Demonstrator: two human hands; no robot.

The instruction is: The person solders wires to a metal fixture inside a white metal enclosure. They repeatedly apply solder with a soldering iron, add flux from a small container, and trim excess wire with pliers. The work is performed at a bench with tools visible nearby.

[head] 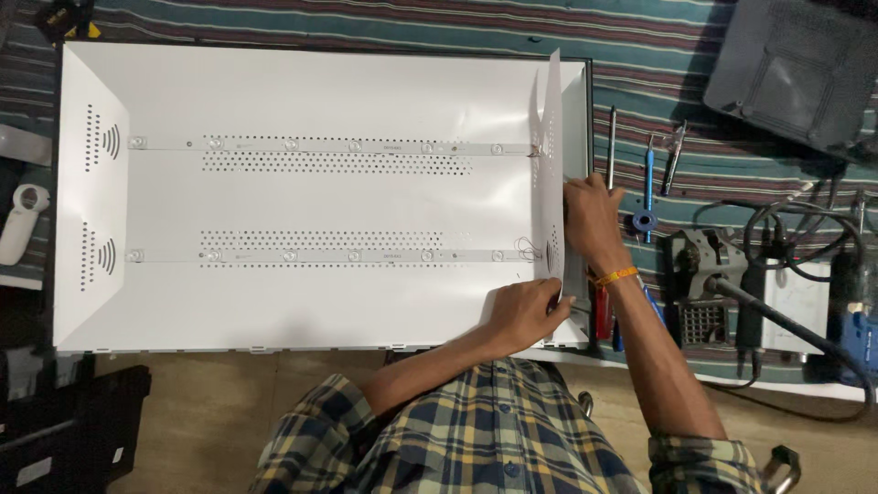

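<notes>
Overhead view of a workbench covered by a striped cloth [366, 23]. Lying flat, an opened TV back pan lined with a white reflector sheet [320, 119]. Running across it, two LED strips: upper strip [320, 145] and lower strip [320, 257], each beside a band of small holes.

At the pan's right end, the sheet's flap [551, 155] peeled up and standing nearly on edge. Left hand [526, 311] at the flap's lower corner, fingers curled shut on the sheet's edge. Right hand [590, 220] just behind the flap, fingers bent against its outer side; whether pinching it or only pressing, cannot tell.

Judging by this: covers already off, right flap loosened, the rest of the sheet flat and both strips in place, so most of the lifting apparently left to do.

To the right on the cloth, a thin metal rod [611, 146], a blue screwdriver [648, 183], tweezers [674, 155], a soldering station [722, 284] with black cables. Top right, a grey plastic cover [796, 69].
</notes>
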